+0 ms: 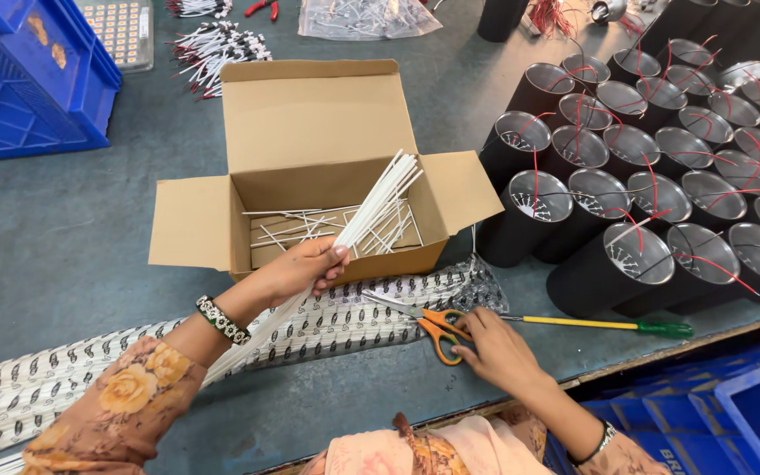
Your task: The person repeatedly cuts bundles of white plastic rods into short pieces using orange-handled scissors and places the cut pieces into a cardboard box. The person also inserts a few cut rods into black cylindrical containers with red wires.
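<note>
Two hands are at work, both yours. Your left hand (305, 268) has its fingers curled tight around one bundle of thin white tubes (380, 207); the strands are too many and too close to count. The bundle slants up and to the right, its far ends fanned out above the open cardboard box (314, 114). That box is one, with four flaps folded out, and more loose white tubes (310, 227) lie scattered on its floor, again more than can be counted. One patterned bracelet (222, 319) sits on your left wrist.

Your right hand (494, 347) rests on one pair of orange-handled scissors (424, 321), fingertips bent into and over the handle loops; whether they grip it firmly cannot be told. The scissors lie on the grey table (63, 237), blades pointing left, on the edge of one strip of patterned cloth (37, 387). One screwdriver (609, 325) with a yellow shaft and green handle lies just right of that hand.

Beyond it stand black cylinders (521, 220) with shiny insides and red wires, roughly two dozen in view, packed touching one another. Two blue crates show: one (28, 79) at the far left, one (723, 413) below the table edge at the right. One heap of wired white parts (217, 44) lies behind the box.
</note>
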